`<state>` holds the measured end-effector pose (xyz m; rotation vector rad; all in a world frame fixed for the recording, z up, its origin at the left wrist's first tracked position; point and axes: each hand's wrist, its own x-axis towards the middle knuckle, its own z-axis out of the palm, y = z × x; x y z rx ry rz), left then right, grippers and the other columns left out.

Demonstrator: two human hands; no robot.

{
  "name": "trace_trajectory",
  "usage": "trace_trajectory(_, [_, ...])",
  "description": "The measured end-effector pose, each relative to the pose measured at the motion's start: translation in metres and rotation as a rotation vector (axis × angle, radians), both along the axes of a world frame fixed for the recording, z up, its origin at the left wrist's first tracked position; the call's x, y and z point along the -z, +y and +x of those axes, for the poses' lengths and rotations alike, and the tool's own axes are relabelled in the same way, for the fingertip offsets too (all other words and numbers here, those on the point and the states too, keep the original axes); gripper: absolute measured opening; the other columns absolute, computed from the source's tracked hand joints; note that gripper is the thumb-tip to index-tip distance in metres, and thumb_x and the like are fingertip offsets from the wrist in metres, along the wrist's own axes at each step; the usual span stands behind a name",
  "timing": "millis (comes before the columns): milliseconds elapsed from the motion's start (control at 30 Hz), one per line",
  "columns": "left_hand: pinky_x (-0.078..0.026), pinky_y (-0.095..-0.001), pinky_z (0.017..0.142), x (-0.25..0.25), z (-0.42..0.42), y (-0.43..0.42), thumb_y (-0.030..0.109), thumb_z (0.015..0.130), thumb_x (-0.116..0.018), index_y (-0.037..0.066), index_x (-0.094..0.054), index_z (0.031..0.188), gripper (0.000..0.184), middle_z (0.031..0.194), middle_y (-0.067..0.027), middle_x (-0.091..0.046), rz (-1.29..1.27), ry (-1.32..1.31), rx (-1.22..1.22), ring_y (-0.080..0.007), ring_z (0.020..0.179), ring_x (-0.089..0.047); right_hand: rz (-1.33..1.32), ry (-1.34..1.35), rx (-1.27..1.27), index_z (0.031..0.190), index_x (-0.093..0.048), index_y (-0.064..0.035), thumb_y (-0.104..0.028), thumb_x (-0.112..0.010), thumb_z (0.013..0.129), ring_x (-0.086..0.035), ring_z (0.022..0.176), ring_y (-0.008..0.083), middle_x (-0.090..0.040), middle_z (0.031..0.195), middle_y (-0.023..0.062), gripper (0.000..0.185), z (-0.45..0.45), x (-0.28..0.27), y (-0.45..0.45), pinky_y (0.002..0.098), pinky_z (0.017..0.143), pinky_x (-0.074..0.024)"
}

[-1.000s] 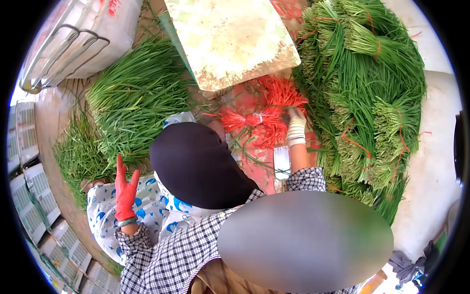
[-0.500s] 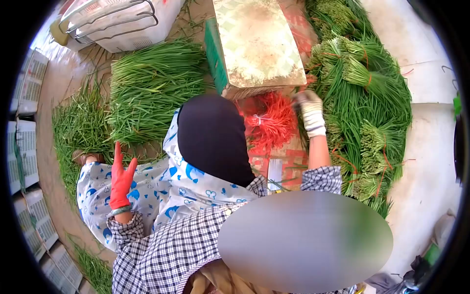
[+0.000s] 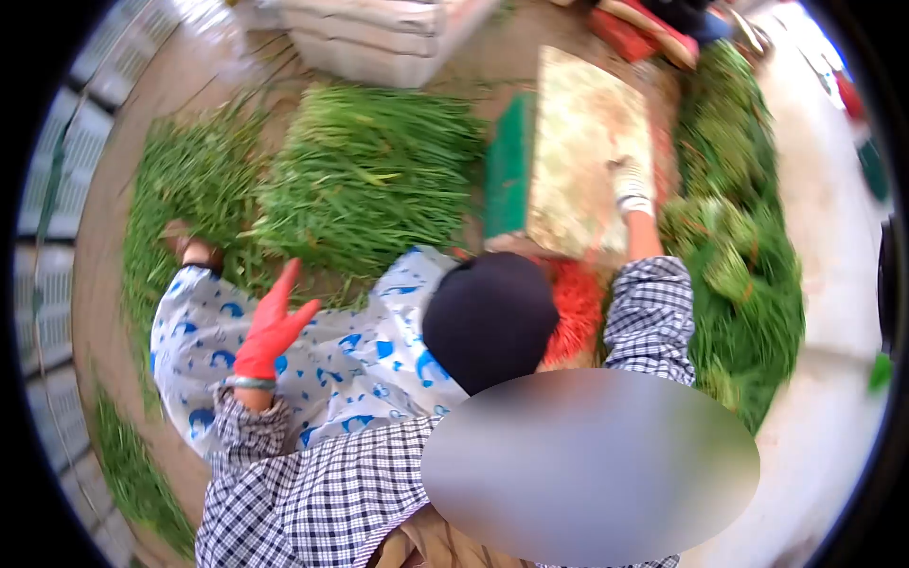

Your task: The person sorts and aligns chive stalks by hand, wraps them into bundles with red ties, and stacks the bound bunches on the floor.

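At five o'clock a blurred oval (image 3: 587, 464) hides part of the checked shirt (image 3: 331, 483). At two o'clock the white-gloved right hand (image 3: 629, 182) is smeared; whether it touches the pale block (image 3: 578, 142) cannot be told. The black covering (image 3: 490, 322) near the centre partly hides the red ties (image 3: 573, 312). The top edge crops the white crate (image 3: 369, 38) at eleven o'clock.

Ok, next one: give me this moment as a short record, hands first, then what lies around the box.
left hand: red-gloved, fingers spread, nothing seen in it
right hand: white-gloved, over the box; contact unclear
left of box: greens in a broad pile
right of box: bundles in a long heap
near side of box: red strips, partly hidden
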<state>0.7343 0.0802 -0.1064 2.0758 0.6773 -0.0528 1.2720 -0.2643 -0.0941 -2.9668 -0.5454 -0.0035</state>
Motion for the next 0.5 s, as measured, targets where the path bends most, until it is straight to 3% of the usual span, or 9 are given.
trace_trajectory(67, [-0.037, -0.0359, 0.107, 0.003, 0.005, -0.006, 0.028, 0.084, -0.07, 0.003, -0.037, 0.144, 0.074, 0.144, -0.0191, -0.045, -0.064, -0.004, 0.055, -0.0307, 0.132, -0.045, -0.092, -0.04, 0.033, 0.106, -0.065, -0.0022, -0.024, -0.064, 0.084, -0.062, 0.088, 0.0331, -0.067, 0.102, 0.0208, 0.031, 0.04, 0.009, 0.001, 0.0373, 0.081, -0.0486])
trace_trajectory(133, [-0.039, -0.0367, 0.105, 0.011, 0.019, -0.015, 0.032, 0.084, -0.069, 0.003, -0.039, 0.143, 0.072, 0.141, -0.0197, -0.047, -0.137, 0.018, 0.107, -0.0316, 0.129, -0.048, -0.157, -0.327, -0.098, 0.134, -0.049, -0.003, -0.015, -0.067, 0.079, -0.06, 0.103, 0.0345, -0.063, 0.117, 0.0196, 0.059, 0.075, 0.024, 0.004, 0.0382, 0.092, -0.0456])
trace_trajectory(167, [-0.04, -0.0372, 0.105, 0.019, 0.027, -0.021, 0.034, 0.084, -0.068, 0.003, -0.039, 0.143, 0.072, 0.139, -0.0201, -0.049, -0.19, 0.049, 0.129, -0.0322, 0.127, -0.049, -0.066, -0.514, -0.237, 0.135, -0.046, -0.0015, -0.015, -0.071, 0.075, -0.058, 0.109, 0.0347, -0.062, 0.121, 0.0184, 0.066, 0.06, 0.001, 0.018, 0.0346, 0.1, -0.042])
trace_trajectory(200, [-0.04, -0.0381, 0.104, 0.043, 0.032, -0.029, 0.036, 0.086, -0.065, 0.003, -0.041, 0.141, 0.069, 0.138, -0.0205, -0.05, -0.143, 0.005, 0.191, -0.0334, 0.125, -0.05, -0.16, -0.414, -0.221, 0.135, -0.046, -0.0001, -0.017, -0.075, 0.07, -0.055, 0.117, 0.0343, -0.057, 0.127, 0.02, 0.073, 0.042, -0.024, 0.036, 0.0315, 0.105, -0.038])
trace_trajectory(267, [-0.039, -0.0382, 0.105, 0.072, 0.028, -0.048, 0.036, 0.087, -0.062, 0.002, -0.042, 0.141, 0.067, 0.136, -0.0213, -0.051, -0.305, -0.046, 0.249, -0.0345, 0.124, -0.05, -0.411, 0.115, 0.189, 0.136, -0.044, 0.0015, -0.029, -0.078, 0.068, -0.052, 0.122, 0.035, -0.056, 0.13, 0.0222, 0.081, 0.011, -0.099, 0.051, 0.0346, 0.105, -0.0384])
trace_trajectory(367, [-0.047, -0.0415, 0.094, 0.137, 0.019, -0.087, 0.043, 0.083, -0.064, 0.003, -0.044, 0.138, 0.071, 0.12, -0.023, -0.061, -0.319, 0.21, 0.459, -0.0354, 0.109, -0.06, -0.358, -0.055, 0.025, 0.138, -0.041, 0.0038, -0.033, -0.078, 0.07, -0.052, 0.124, 0.0354, -0.054, 0.132, 0.024, 0.085, -0.037, -0.145, 0.099, 0.0352, 0.105, -0.0386])
trace_trajectory(433, [-0.049, -0.0411, 0.089, 0.157, 0.006, -0.104, 0.044, 0.08, -0.064, 0.006, -0.053, 0.131, 0.065, 0.111, -0.0207, -0.065, -0.549, 0.492, 0.694, -0.0324, 0.104, -0.063, -0.323, 0.001, -0.302, 0.139, -0.04, 0.0039, -0.032, -0.081, 0.069, -0.051, 0.124, 0.036, -0.051, 0.134, 0.0261, 0.089, -0.081, -0.167, 0.16, 0.039, 0.105, -0.0401])
trace_trajectory(467, [-0.05, -0.0427, 0.085, 0.186, -0.02, -0.126, 0.045, 0.08, -0.062, 0.006, -0.06, 0.122, 0.058, 0.108, -0.0186, -0.067, -0.584, 0.357, 0.654, -0.0324, 0.101, -0.065, -0.132, 0.219, -0.414, 0.144, -0.033, 0.0018, -0.027, -0.081, 0.07, -0.04, 0.135, 0.0346, -0.042, 0.142, 0.0256, 0.093, -0.083, -0.152, 0.176, 0.037, 0.109, -0.0349])
trace_trajectory(500, [-0.051, -0.0432, 0.085, 0.193, -0.031, -0.134, 0.047, 0.081, -0.06, 0.005, -0.062, 0.118, 0.055, 0.107, -0.0175, -0.068, -0.506, 0.379, 0.707, -0.0324, 0.1, -0.065, -0.031, 0.168, -0.695, 0.14, -0.038, 0.0021, -0.028, -0.083, 0.065, -0.051, 0.123, 0.0379, -0.053, 0.13, 0.0261, 0.093, -0.115, -0.144, 0.21, 0.0398, 0.105, -0.04])
